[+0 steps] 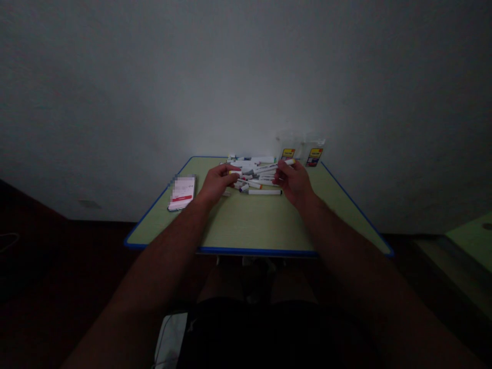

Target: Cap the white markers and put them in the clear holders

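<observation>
White markers lie in a loose heap (265, 181) near the table's far side, some with coloured ends. My left hand (220, 183) is at the heap's left, thumb and fingers closed on a white marker with a yellow band (235, 172). On the other side, my right hand (295, 180) pinches another white marker (289, 162) with a yellow end, tilted slightly upward to the right. Along the near side of the heap rests one marker (265, 192) with a dark end. My fingers partly cover the markers beneath them.
Two clear plastic cases (287, 146) (314, 150) with yellow labels stand against the wall at the back right. A phone (183, 193) with a lit screen lies at the left. The pale green table (257, 230) has a blue edge, and my legs are below it.
</observation>
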Demonstrator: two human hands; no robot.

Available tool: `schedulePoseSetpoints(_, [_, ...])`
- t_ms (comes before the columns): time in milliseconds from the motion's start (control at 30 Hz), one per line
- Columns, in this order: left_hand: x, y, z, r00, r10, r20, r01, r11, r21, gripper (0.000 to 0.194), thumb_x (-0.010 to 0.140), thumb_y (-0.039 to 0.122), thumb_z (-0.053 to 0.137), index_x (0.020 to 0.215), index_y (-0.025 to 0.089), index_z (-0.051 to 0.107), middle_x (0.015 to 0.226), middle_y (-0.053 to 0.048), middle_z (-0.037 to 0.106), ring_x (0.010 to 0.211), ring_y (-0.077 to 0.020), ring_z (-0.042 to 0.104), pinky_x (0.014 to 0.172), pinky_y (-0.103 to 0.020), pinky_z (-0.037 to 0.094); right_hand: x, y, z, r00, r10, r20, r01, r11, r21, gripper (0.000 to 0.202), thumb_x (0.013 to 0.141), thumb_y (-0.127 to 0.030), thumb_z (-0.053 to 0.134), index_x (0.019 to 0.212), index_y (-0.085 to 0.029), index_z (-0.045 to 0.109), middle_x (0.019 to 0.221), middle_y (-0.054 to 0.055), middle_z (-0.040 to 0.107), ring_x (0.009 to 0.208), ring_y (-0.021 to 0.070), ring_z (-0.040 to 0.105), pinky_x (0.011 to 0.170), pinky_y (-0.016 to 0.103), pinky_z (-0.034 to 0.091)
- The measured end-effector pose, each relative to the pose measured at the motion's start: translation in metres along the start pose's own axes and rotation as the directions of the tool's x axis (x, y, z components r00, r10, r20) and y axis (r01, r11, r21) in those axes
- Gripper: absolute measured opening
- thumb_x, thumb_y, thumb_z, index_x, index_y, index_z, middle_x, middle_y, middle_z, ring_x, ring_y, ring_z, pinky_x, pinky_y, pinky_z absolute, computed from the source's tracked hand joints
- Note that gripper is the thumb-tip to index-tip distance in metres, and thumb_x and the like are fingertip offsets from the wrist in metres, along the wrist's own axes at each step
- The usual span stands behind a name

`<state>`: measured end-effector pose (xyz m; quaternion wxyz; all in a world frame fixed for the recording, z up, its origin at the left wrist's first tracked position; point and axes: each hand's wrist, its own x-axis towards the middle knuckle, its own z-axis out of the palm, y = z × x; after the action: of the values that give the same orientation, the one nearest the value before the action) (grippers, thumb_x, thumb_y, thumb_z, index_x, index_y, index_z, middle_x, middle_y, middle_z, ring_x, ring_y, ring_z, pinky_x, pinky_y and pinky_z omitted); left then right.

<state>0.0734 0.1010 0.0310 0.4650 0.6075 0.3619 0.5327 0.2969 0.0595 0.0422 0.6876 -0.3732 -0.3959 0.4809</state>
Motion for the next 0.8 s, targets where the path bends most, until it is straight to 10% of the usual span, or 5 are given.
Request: schedulePoseSetpoints(800, [0.0024, 0.0003, -0.0004, 0.998, -0.055, -0.04, 0.05, 0.993, -0.11, 0.014, 0.072, 0.02, 0.072, 0.083, 0.019, 0.065, 0.069, 0.0, 0.065, 0.056, -0.0112, 0.057, 0.056, -0.026, 0.049, -0.0011, -0.0005, -0.0004, 0.998, 0.057, -0.011, -0.057, 0.995, -0.084, 0.02, 0.071, -0.024, 0.078, 0.078, -0.02, 0.06, 0.061, -0.003, 0.064, 0.05, 0.0104, 0.057, 0.045, 0.022, 0.05])
